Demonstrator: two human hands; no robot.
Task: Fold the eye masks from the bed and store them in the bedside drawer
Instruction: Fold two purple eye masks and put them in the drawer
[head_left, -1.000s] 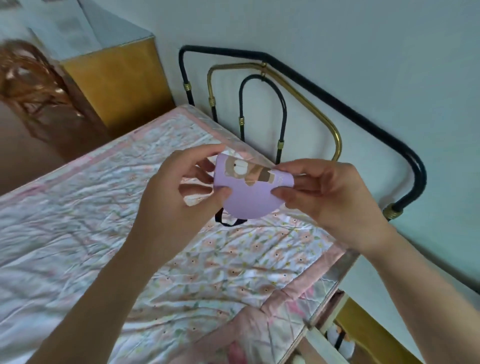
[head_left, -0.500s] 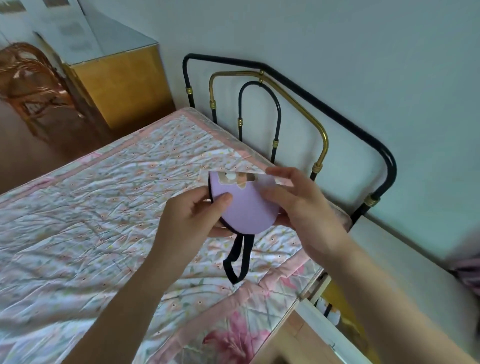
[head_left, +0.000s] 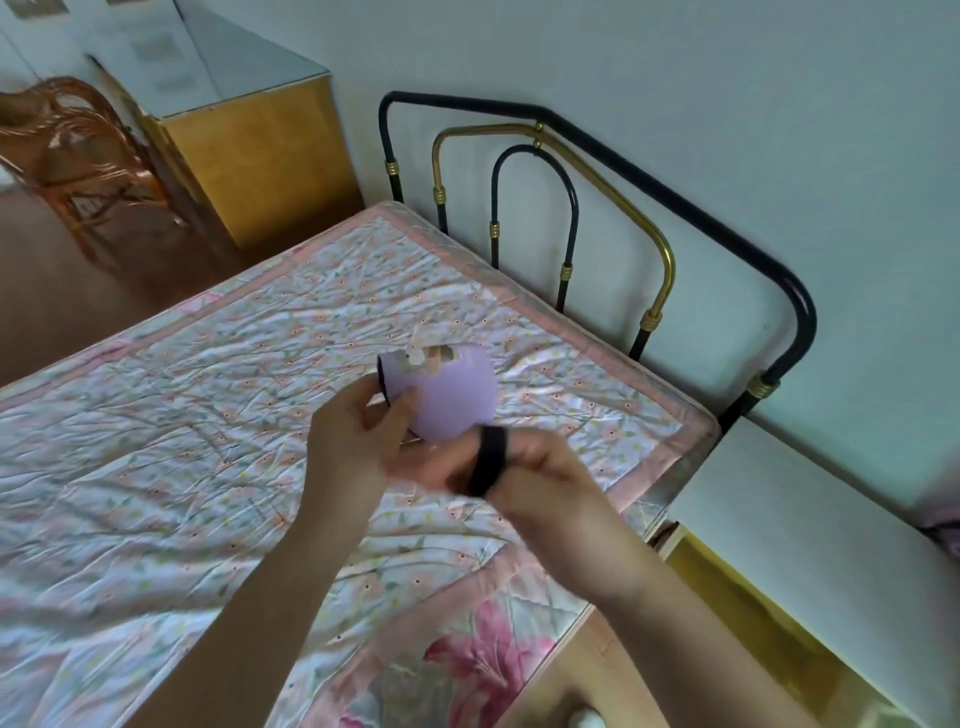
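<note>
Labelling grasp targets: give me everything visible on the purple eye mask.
The eye mask is lilac, smooth soft-looking fabric, folded in half into a rounded pouch shape, with a brown and white cartoon patch along its top edge. It is held above the bed quilt, not lying on it. The left hand pinches its lower left edge. Its black elastic strap loops over the right hand's fingers.

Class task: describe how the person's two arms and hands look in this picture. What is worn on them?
Both forearms are bare up to the frame edge: no sleeves, watch, bracelets or gloves show. No rings are visible on the left hand or right hand, though motion blurs the fingers.
</note>
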